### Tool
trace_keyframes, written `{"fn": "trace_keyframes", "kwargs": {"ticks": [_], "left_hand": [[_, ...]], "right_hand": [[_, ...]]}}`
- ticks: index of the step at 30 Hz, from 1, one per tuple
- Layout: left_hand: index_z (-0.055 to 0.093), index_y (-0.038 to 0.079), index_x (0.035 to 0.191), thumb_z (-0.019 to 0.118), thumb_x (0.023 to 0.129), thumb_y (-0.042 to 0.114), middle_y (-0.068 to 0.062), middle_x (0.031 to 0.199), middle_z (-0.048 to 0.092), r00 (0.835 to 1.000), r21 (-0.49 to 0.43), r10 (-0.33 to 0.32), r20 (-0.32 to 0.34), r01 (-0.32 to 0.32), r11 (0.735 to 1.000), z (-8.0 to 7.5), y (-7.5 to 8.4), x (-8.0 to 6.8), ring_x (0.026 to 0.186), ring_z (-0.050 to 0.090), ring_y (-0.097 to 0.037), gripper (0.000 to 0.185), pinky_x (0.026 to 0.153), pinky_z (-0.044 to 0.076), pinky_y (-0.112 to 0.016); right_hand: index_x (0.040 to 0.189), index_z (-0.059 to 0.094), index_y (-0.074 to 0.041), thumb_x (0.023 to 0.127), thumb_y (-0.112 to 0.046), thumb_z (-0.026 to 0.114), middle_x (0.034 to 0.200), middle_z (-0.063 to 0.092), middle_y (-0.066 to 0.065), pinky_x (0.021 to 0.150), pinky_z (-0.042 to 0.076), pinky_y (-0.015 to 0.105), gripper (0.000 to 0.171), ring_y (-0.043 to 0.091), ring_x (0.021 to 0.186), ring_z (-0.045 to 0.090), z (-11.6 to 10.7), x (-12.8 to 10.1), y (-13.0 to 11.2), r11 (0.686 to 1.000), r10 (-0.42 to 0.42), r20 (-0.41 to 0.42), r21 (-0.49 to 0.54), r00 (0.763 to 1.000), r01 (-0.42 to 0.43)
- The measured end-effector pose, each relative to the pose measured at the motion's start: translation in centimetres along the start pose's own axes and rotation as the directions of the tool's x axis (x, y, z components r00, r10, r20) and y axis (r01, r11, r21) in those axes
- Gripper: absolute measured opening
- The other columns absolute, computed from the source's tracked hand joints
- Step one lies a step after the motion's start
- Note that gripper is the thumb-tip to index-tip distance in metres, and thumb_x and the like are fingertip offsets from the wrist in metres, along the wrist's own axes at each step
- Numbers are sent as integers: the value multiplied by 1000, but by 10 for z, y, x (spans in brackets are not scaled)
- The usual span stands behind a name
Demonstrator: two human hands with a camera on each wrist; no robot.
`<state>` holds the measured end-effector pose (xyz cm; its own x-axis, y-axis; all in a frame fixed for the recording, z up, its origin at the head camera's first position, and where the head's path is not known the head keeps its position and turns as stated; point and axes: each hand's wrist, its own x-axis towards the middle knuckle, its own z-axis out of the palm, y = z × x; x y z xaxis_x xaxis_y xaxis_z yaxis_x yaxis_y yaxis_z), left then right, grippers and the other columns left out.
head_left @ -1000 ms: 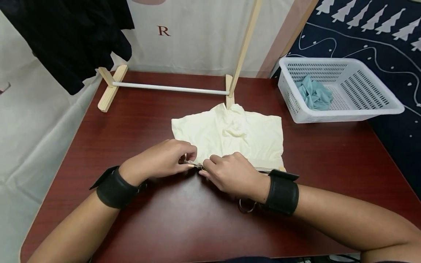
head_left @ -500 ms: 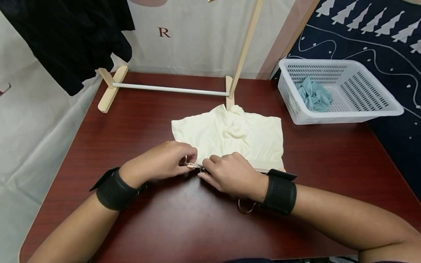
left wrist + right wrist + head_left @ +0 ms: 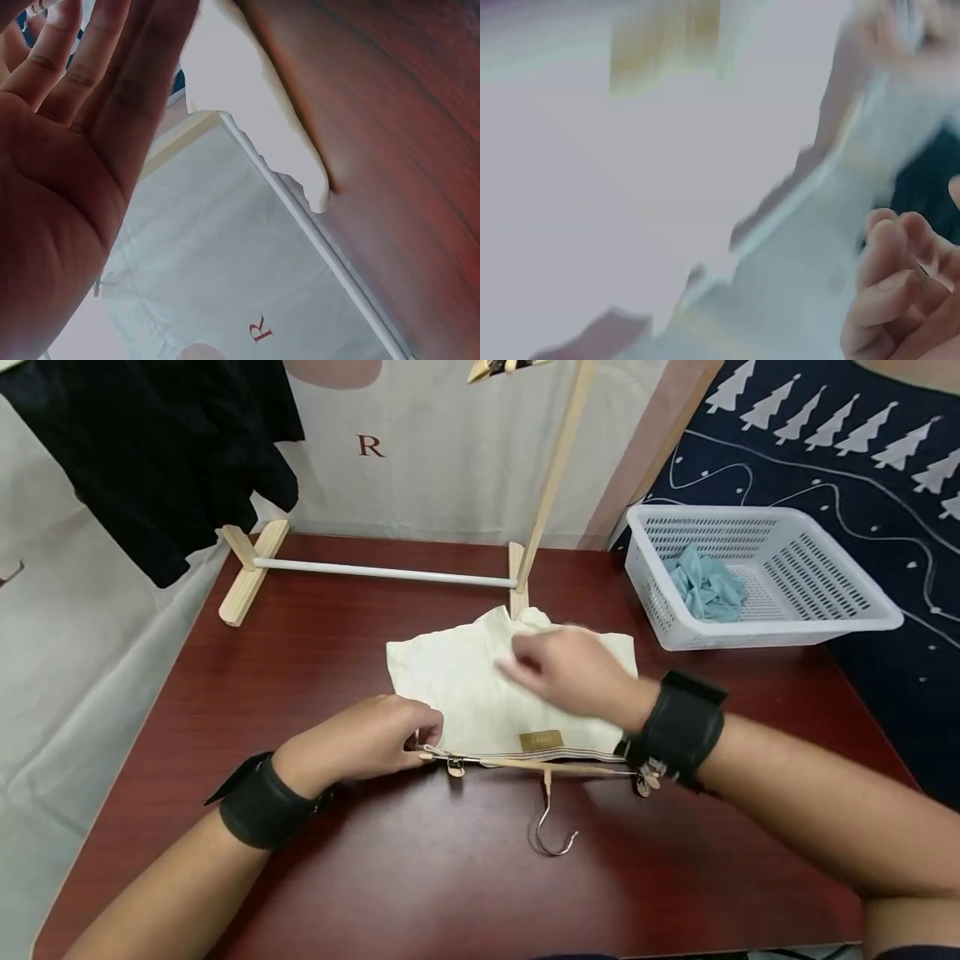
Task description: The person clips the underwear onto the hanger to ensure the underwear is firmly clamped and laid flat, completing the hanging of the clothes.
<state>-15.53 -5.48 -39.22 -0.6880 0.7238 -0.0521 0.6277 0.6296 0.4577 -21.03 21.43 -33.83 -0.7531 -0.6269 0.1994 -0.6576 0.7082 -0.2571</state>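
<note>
The cream garment [image 3: 480,685] lies flat in the middle of the dark red worktop [image 3: 375,860], its striped waistband along the near edge and clipped to a wooden clip hanger [image 3: 540,767] whose metal hook points toward the person. It looks like thin, soft knit: light, limp, apt to wrinkle and slide on the polished wood, and unable to hold any shape when lifted. The stiff hanger bar or the hook seems the surest place to take hold; the cloth itself is best pinched at the waistband beside a clip, where the band is thicker. The left hand [image 3: 367,743] rests at the left end of the bar, fingers curled in the head view and apparently pinching the left clip [image 3: 454,766] or the band there, though the left wrist view shows straight fingers, so I cannot tell how firm the hold is. The right hand [image 3: 573,672] hovers over the cloth's upper middle, blurred, forearm angled in from the right; whether its fingers are loose or bent I cannot tell, and it appears to hold nothing. Behind stand a wooden rack [image 3: 375,568] with a white rail, a dark garment [image 3: 150,452] hanging at the left, and a white basket [image 3: 825,618] with a blue cloth [image 3: 705,589] at the right.
</note>
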Motion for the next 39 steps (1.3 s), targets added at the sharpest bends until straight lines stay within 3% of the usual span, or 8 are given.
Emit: {"fn": "trace_keyframes", "kwargs": {"ticks": [3,7,10,14,21,28,32,39], "left_hand": [[53,21,75,80,78,9,7,71,54,999,17,-16,29,15,1000,4,1,0,65,46,-4,30,63,40,-23],[54,21,77,81,77,7,8,73,52,999,51,-27,41,25,998,12,4,2,67,47,-5,30,66,41,-24],[52,20,78,81,75,6,9,74,50,999,84,-38,36,35,996,16,7,2,67,45,-6,32,64,40,-25],[56,18,87,83,74,9,8,77,50,999,159,-38,18,35,987,18,14,-1,68,47,-9,31,65,42,-27],[59,18,115,83,77,36,2,96,60,994,414,104,-19,-87,906,23,36,5,89,61,-19,49,76,48,-37],[61,20,92,73,83,32,5,78,58,970,611,233,-68,-144,779,43,61,18,71,60,-16,20,63,44,-32],[62,21,82,72,84,24,7,68,57,956,672,272,-115,-126,729,50,64,21,60,57,-14,11,52,39,-28],[58,23,68,72,87,23,9,58,50,928,664,332,-170,-141,734,36,62,22,48,50,-11,24,40,32,-26]], "right_hand": [[82,61,-12,101,-38,55,66,53,3,59,38,31,34,18,58,50,-34,27,38,977,204,-78,84,976,-198],[110,60,-10,100,-49,52,83,60,5,59,47,29,41,17,59,59,-76,55,72,885,426,-33,221,904,-409],[132,51,-12,98,-50,56,106,62,5,55,51,26,52,14,59,61,-97,72,84,812,486,31,352,873,-465],[153,31,-20,96,-47,61,142,51,12,57,52,23,70,13,66,63,-115,94,86,753,481,56,485,875,-445],[154,29,-22,96,-43,61,146,47,12,64,54,20,70,14,72,66,-121,112,90,761,451,19,515,893,-395],[116,57,-15,94,-43,63,116,56,2,64,55,21,36,19,72,67,-114,115,102,797,407,-12,492,913,-349],[121,54,-12,95,-42,63,119,58,6,65,56,21,42,17,70,69,-113,116,103,813,379,8,475,925,-337],[116,61,-13,95,-41,63,109,64,6,62,53,22,35,15,62,65,-119,117,104,865,323,-34,416,946,-281]]}}
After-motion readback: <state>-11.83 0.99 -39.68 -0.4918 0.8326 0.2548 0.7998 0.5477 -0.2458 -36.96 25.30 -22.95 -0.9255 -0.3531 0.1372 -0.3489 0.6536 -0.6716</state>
